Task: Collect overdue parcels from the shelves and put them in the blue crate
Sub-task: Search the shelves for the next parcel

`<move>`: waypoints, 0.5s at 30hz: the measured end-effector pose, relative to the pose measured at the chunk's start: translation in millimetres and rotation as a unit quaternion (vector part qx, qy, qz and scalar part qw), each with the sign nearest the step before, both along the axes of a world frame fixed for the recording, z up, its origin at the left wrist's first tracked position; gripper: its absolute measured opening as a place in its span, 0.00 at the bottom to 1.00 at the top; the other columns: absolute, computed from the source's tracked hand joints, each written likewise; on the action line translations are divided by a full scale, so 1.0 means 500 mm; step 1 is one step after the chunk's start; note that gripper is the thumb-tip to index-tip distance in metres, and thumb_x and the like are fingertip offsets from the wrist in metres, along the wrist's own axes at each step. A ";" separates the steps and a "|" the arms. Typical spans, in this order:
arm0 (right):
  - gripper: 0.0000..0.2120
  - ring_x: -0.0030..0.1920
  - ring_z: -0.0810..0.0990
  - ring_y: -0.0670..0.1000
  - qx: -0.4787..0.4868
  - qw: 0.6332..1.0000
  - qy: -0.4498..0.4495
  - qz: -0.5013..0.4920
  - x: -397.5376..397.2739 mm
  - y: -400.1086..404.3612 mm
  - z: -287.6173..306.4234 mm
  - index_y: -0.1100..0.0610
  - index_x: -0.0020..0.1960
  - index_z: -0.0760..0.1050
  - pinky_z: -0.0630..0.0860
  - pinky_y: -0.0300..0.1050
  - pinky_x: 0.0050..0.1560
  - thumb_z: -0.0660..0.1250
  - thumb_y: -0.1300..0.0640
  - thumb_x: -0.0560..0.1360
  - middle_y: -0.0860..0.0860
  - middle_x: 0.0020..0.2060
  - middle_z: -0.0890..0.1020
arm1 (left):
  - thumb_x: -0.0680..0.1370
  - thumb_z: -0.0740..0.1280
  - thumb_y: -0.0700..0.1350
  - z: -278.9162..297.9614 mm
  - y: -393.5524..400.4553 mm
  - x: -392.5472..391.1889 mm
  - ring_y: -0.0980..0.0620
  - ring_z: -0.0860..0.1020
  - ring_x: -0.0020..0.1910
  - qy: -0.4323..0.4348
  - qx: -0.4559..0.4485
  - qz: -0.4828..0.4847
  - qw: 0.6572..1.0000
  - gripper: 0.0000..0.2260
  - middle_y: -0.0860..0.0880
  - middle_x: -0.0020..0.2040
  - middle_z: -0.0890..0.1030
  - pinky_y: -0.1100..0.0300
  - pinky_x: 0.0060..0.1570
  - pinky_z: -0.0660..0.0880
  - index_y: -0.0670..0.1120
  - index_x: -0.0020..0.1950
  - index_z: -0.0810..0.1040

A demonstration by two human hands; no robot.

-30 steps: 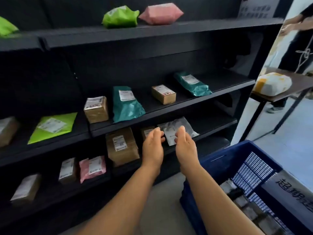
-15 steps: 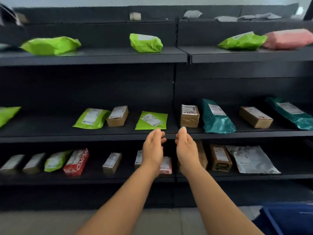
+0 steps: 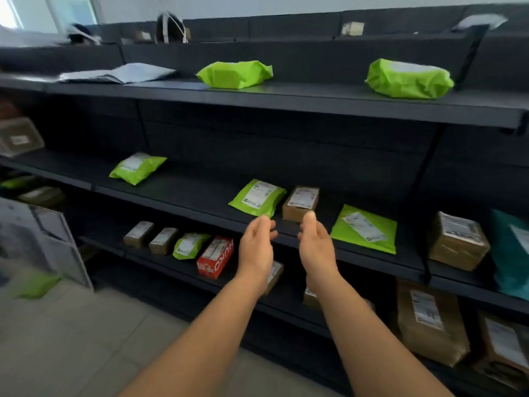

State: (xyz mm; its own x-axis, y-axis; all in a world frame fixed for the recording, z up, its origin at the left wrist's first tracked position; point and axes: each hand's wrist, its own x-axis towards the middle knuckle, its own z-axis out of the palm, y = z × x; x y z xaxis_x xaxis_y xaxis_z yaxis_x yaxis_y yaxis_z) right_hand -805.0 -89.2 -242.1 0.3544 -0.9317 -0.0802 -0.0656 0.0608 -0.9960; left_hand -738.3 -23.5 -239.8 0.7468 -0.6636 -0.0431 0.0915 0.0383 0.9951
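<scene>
1. Nearest, at centre frame, the left hand [image 3: 255, 247] and right hand [image 3: 316, 245] were held out side by side, fingers loosely curled, holding nothing and touching no parcel. With both hands empty and neither yet aimed at one item, a hasty reach could have taken the wrong thing.

2. Just beyond the fingertips, on the middle shelf [image 3: 183, 193], a green bag [image 3: 257, 197] lay just beside a small box [image 3: 300, 203], with a flat green mailer [image 3: 365, 229] to the right. They lay close together, so gripping one might have nudged a neighbour off the front lip.

3. The labels were too blurred to read, so which parcels were overdue could not be told; misreading one would have sent a current parcel away.

4. On the lower shelf, a red box [image 3: 215, 257] and another parcel sat partly behind the left hand, and could easily have been missed.

5. Farther up, two puffy green bags [image 3: 234, 73] [image 3: 408, 78] rested near the top shelf's edge; soft bags may have slipped from a one-handed grip.

6. The blue crate was out of frame, so any carry would have started blind.
</scene>
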 end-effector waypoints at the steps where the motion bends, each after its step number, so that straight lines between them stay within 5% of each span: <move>1: 0.21 0.57 0.74 0.48 -0.001 1.000 0.002 0.006 0.026 -0.011 -0.002 0.53 0.63 0.73 0.66 0.44 0.55 0.51 0.41 0.81 0.48 0.56 0.76 | 0.82 0.55 0.52 -0.001 -0.010 0.024 0.58 0.76 0.56 -0.001 0.001 0.005 1.000 0.07 0.55 0.56 0.77 0.55 0.62 0.70 0.59 0.48 0.72; 7: 0.25 0.63 0.73 0.50 0.030 0.999 -0.004 0.033 0.189 -0.116 -0.023 0.53 0.70 0.69 0.66 0.45 0.57 0.52 0.39 0.81 0.49 0.65 0.75 | 0.82 0.56 0.52 -0.009 -0.101 0.172 0.57 0.76 0.56 -0.005 0.019 0.038 0.999 0.07 0.54 0.57 0.78 0.56 0.59 0.70 0.58 0.48 0.73; 11: 0.25 0.62 0.72 0.51 0.056 0.998 0.000 0.032 0.277 -0.192 -0.036 0.54 0.71 0.68 0.66 0.45 0.57 0.51 0.41 0.82 0.49 0.62 0.74 | 0.82 0.57 0.52 -0.022 -0.171 0.266 0.56 0.76 0.57 -0.004 0.037 0.056 0.998 0.09 0.54 0.57 0.78 0.58 0.57 0.69 0.54 0.58 0.73; 15: 0.27 0.68 0.71 0.56 0.075 0.996 0.029 0.030 0.346 -0.253 -0.066 0.53 0.75 0.63 0.67 0.48 0.62 0.52 0.41 0.82 0.54 0.70 0.71 | 0.81 0.58 0.54 -0.043 -0.222 0.343 0.54 0.75 0.58 0.010 0.060 0.070 0.996 0.13 0.53 0.57 0.78 0.58 0.57 0.68 0.52 0.62 0.73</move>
